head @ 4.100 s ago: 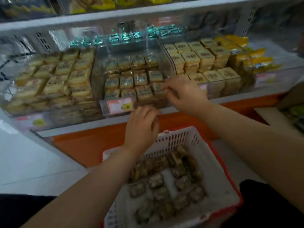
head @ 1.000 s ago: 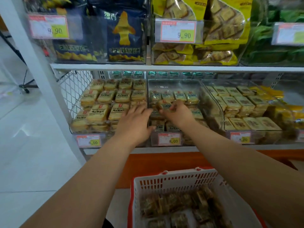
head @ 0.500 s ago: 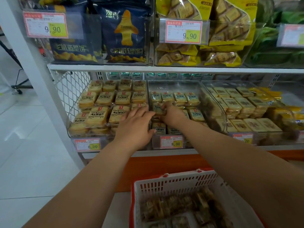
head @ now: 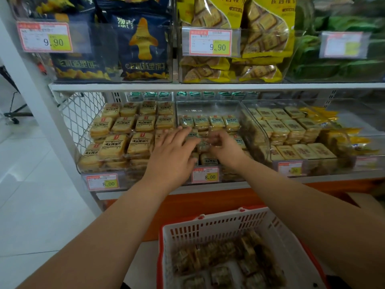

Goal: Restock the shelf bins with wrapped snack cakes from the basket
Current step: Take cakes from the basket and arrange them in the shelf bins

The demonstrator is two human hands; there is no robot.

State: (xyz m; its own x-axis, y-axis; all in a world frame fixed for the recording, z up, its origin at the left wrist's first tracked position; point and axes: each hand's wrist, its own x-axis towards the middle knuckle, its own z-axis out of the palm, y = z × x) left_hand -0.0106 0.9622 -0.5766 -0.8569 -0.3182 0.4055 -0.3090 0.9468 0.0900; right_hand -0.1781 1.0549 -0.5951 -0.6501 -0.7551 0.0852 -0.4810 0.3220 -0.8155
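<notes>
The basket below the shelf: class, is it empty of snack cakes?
No, the white basket with a red rim holds many wrapped snack cakes piled across its bottom.

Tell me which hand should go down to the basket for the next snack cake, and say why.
Left, probably. The left hand lies flat with straight fingers over the middle bin, holding nothing. The right hand is curled round a wrapped cake there. The basket sits below both.
</notes>
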